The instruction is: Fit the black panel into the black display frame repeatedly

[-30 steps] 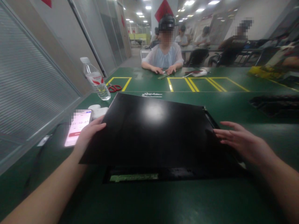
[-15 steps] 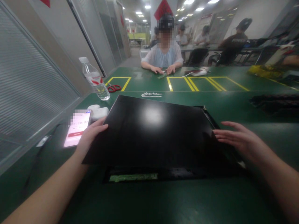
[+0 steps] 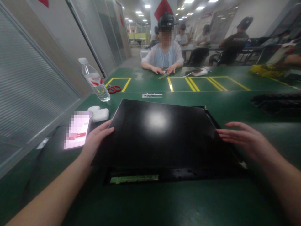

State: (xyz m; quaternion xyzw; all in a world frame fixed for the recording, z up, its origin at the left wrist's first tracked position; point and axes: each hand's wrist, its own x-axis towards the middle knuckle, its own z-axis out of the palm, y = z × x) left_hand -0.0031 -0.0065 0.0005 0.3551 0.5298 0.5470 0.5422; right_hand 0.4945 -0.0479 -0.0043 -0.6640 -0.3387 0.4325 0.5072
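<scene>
The panel (image 3: 160,141) was smooth and very shiny, the bottle (image 3: 95,80) was clear plastic, and the table (image 3: 150,204) looked smooth with a soft, dull shine

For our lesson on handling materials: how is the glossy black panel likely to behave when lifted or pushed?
The black panel is probably stiff, since its edges look straight with the left hand holding one side. Its glossy, light-reflecting face may be slippery. Looking thin and broad, it could be fragile if bent.
</scene>
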